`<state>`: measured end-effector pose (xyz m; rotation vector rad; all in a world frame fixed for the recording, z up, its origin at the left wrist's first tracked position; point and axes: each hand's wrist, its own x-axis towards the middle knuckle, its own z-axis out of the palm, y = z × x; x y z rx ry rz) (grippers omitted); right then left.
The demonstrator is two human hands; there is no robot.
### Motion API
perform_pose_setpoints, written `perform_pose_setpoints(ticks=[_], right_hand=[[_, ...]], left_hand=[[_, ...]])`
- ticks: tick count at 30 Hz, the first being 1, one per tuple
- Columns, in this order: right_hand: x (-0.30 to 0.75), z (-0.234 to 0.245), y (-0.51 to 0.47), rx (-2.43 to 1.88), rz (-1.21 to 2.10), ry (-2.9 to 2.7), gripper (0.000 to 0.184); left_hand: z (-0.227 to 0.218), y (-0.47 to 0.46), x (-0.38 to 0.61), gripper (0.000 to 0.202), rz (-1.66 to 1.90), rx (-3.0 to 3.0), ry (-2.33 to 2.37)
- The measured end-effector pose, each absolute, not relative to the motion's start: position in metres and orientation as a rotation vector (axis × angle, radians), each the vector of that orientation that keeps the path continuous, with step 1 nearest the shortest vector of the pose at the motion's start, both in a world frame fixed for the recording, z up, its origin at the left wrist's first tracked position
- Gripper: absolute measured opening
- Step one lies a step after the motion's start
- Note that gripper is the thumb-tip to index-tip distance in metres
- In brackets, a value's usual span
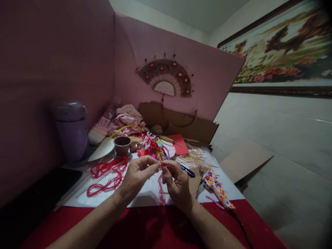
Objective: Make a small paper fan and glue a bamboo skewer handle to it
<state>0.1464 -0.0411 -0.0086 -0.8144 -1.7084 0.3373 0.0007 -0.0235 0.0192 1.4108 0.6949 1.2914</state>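
Just above the white work surface, my two hands meet fingertip to fingertip. My right hand [177,183] is closed in a pinch around a small dark red bead [163,165]. Below it hangs a tassel of red thread [161,193], reaching down toward the front edge of the white sheet. My left hand [141,171] is also pinched, its thumb and forefinger right beside the bead; whatever lies between those tips is too small to make out. Loose loops of red yarn [103,185] lie to the left of my left hand.
Behind my hands are a brown cup [122,145], colourful pipe cleaners [153,140] and red paper [180,144]. A flower-patterned glue gun [218,188] and blue-handled scissors [188,170] lie right. A decorated cardboard fan [166,69] hangs on the pink panel; a purple bin [72,135] stands left.
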Motion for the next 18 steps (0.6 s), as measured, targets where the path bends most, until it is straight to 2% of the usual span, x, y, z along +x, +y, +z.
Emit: perform_pose_setpoints(ticks=[9,18], right_hand=[[0.1473,-0.0092,-0.0399,-0.745,0.427,-1.705,0.015],[0.1488,-0.0135,-0.0386,-0.73,0.36,-1.72,0.021]], left_hand=[[0.0186,-0.0254,-0.0001,0.017,1.304,1.469,0.667],[0.0206,-0.0289,-0.0002,0.014,1.32,1.502,0.661]])
